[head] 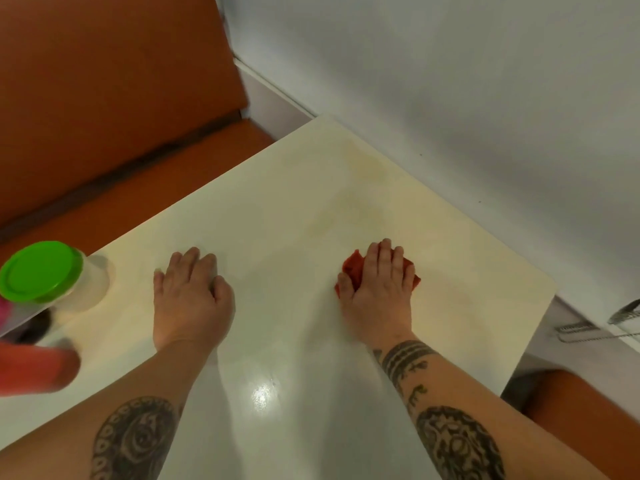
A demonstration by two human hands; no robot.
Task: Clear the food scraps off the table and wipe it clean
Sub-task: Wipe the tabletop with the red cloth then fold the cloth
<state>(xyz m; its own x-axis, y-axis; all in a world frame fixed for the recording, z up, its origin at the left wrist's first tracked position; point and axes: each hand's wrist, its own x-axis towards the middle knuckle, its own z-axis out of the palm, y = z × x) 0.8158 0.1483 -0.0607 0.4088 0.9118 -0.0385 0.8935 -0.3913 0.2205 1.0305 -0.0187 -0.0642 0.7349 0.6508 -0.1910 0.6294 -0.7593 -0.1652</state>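
Observation:
A cream-white table (pixel 311 202) fills the middle of the head view. My right hand (pixel 377 289) lies flat, fingers straight, pressing a crumpled red cloth (pixel 351 266) onto the tabletop right of centre. The cloth shows on both sides of the fingers. My left hand (pixel 190 296) rests palm down on the bare table to the left, fingers relaxed, holding nothing. A faint yellowish smear (pixel 374 168) marks the surface toward the far corner. No food scraps are visible.
A clear container with a green lid (pixel 41 271) stands at the table's left edge, with a blurred red object (pixel 34 372) near it. An orange bench (pixel 121 116) lies beyond the far left edge. A white wall (pixel 450 81) runs along the right.

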